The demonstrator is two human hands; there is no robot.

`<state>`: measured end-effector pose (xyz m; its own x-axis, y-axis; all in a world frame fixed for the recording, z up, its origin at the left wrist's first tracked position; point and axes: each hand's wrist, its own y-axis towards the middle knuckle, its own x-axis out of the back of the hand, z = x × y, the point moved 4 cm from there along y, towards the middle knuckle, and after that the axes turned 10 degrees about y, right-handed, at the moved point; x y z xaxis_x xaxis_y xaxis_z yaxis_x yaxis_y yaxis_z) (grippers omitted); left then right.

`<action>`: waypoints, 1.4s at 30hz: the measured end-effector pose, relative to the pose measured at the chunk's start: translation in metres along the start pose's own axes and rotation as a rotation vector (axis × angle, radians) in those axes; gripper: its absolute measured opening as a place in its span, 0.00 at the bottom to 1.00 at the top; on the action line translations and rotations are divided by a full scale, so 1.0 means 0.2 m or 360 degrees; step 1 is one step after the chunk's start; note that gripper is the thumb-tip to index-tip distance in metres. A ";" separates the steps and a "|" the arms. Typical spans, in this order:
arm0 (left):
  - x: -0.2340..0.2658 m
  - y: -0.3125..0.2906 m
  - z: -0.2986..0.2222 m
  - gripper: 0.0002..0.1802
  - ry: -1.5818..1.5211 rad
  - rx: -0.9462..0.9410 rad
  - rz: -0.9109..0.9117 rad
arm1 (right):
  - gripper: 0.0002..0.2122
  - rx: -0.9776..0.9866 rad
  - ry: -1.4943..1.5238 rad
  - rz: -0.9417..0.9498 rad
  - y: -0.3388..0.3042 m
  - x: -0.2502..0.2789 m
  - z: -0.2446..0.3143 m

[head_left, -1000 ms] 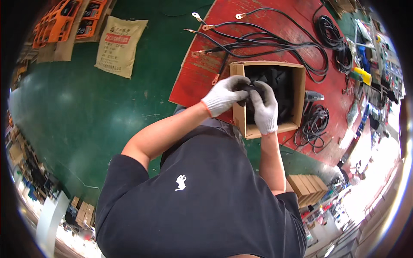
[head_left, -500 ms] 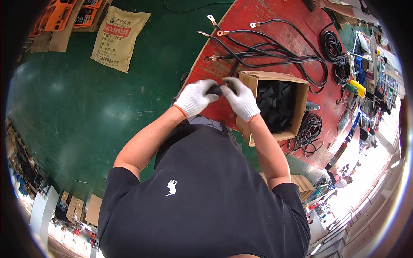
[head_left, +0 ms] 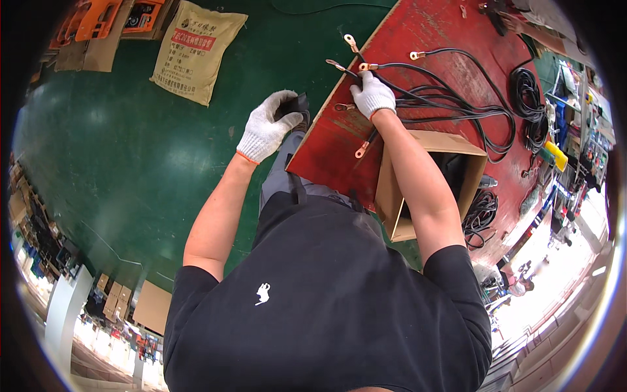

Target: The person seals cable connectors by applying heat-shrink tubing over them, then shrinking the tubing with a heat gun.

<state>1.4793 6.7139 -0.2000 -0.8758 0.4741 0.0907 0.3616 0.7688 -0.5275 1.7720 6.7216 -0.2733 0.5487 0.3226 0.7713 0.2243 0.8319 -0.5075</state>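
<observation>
My left hand (head_left: 266, 127), in a white knit glove, is out past the table's left edge, its fingers curled round black flat sleeve-like pieces (head_left: 295, 112). My right hand (head_left: 374, 95), gloved the same way, reaches over the table with its fingertips closed on a black cable just below its copper lug (head_left: 368, 66). More black cables (head_left: 450, 98) with ring lugs at their ends run together across the red tabletop. One copper lug (head_left: 361, 151) points toward me, between my right hand and the cardboard box. My fingers hide part of the gripped cable.
An open cardboard box (head_left: 385, 189) of black pieces stands on the red table (head_left: 326, 140), partly behind my right forearm. Coiled cables (head_left: 528, 98) lie at the right. Another person's arm (head_left: 532, 32) reaches in at the far right. A printed sack (head_left: 196, 55) lies on the green floor.
My hands have parted from in front of the box. The left moved left and away with the black pieces; the right moved away from me to the cable ends. A lug now shows near the box.
</observation>
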 end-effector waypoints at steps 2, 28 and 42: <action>0.02 0.02 0.00 0.26 -0.0070 -0.0018 0.0000 | 0.18 0.0124 0.0073 -0.0043 0.01 0.00 -0.03; -0.59 -0.23 -0.60 0.20 -0.0310 -0.0515 0.0442 | 0.17 0.0699 0.1663 0.0148 -1.05 0.90 -0.03; -0.40 -0.57 -0.78 0.21 0.0597 -0.0666 0.0145 | 0.15 0.1046 0.1188 0.0040 -1.17 0.89 -0.04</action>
<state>1.5590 6.6554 -0.0161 -0.6893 0.6076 0.3947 0.5930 0.7861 -0.1745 1.8235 6.5808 -0.0199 0.9640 0.1644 0.2091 -0.1611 0.9864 -0.0325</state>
